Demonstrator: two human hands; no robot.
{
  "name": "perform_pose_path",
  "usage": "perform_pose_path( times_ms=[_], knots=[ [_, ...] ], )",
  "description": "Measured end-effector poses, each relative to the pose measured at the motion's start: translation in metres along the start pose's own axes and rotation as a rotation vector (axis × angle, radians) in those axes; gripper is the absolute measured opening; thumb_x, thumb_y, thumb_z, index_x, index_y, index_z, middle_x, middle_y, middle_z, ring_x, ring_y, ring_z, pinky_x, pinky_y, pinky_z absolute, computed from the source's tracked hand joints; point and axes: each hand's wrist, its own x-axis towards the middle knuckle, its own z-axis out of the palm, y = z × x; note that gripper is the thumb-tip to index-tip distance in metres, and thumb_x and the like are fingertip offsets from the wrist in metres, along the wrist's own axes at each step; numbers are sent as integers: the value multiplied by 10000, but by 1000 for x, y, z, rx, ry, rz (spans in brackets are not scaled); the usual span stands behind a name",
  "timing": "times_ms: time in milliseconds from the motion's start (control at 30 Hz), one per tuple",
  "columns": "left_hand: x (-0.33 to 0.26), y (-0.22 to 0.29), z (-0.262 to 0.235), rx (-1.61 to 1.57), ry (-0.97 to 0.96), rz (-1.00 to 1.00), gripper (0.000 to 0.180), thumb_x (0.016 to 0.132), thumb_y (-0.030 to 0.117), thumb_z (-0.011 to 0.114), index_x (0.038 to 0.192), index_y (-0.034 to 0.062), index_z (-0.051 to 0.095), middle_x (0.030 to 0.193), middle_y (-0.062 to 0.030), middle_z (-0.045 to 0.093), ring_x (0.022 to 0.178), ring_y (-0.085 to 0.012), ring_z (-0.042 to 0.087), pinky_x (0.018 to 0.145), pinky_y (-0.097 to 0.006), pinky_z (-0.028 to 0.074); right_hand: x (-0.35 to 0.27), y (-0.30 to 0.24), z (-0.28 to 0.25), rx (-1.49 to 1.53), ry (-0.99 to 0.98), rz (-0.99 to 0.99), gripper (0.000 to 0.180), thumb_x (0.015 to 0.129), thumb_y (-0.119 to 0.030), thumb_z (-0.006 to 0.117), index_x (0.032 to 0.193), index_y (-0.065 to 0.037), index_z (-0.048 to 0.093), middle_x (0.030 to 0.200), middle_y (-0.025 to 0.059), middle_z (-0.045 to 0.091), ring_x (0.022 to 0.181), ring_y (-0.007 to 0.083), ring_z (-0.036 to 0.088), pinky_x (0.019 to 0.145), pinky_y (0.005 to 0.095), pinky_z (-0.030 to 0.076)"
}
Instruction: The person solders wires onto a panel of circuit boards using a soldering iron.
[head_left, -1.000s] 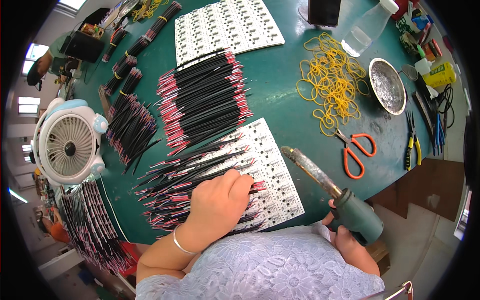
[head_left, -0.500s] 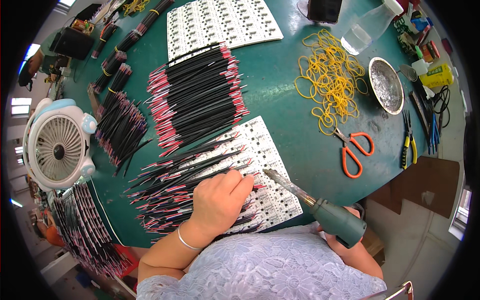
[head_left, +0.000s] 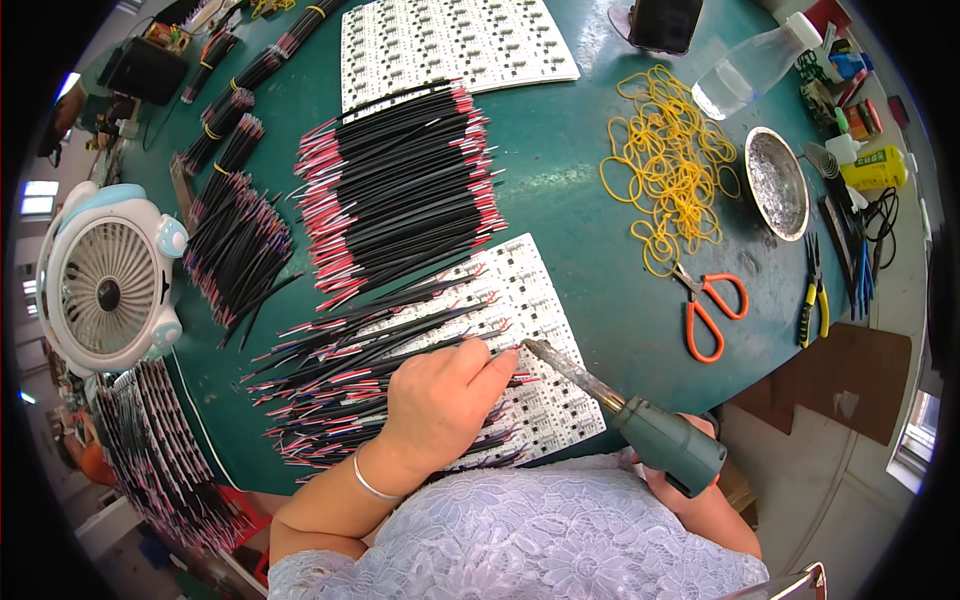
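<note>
My left hand (head_left: 437, 402) is pinched closed over the white circuit board panel (head_left: 545, 290); a thin wire seems to be at its fingertips, mostly hidden. Black-sheathed wires (head_left: 330, 370) with red, white and blue ends lie under and around this hand, partly across the panel. In my right hand (head_left: 682, 458) is a soldering iron (head_left: 668, 440) with a dark green handle, its fingers partly behind the handle. The iron's metal tip points left and reaches the panel just beside my left fingertips. Whether it touches the wire is too small to tell.
Beyond the panel lie a wide row of black wires (head_left: 405, 190) and stacked circuit boards (head_left: 455, 45). To the right are yellow rubber bands (head_left: 670, 160), orange-handled scissors (head_left: 703, 310), a metal bowl (head_left: 776, 185), pliers (head_left: 815, 295) and a bottle (head_left: 755, 68). A fan (head_left: 105, 285) stands left.
My left fingertips have moved slightly right, and the soldering iron's tip slightly left, so the gap between them is smaller. The whole view has shifted a little.
</note>
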Motion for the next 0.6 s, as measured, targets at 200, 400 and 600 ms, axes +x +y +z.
perform_pose_path(
  times_ms=[200, 400, 600],
  knots=[
    [0, 0, 0, -2, -5, -6, 225, 715, 76, 670, 927, 123, 730, 717, -8, 507, 533, -181, 531, 459, -309, 428, 10, -8, -7, -118, -76, -80, 170, 830, -92, 609, 961, 5, 655, 749, 84, 649, 594, 198, 653, 564, 298, 507],
    [1, -1, 0, -5, -2, -3, 215, 709, 79, 681, 913, 124, 732, 716, -10, 503, 532, -181, 531, 454, -311, 425, 3, -13, -8, -5, -48, 9, 258, 885, -224, 635, 989, 12, 641, 736, 83, 658, 602, 188, 644, 584, 315, 504],
    [1, -1, 2, -27, 26, -19, 247, 679, 36, 688, 905, 127, 733, 729, -16, 522, 549, -190, 551, 467, -315, 444, -6, -7, -4, 51, -14, 101, 411, 921, -358, 625, 1038, 35, 618, 700, 72, 641, 587, 165, 619, 584, 308, 506]
  ],
)
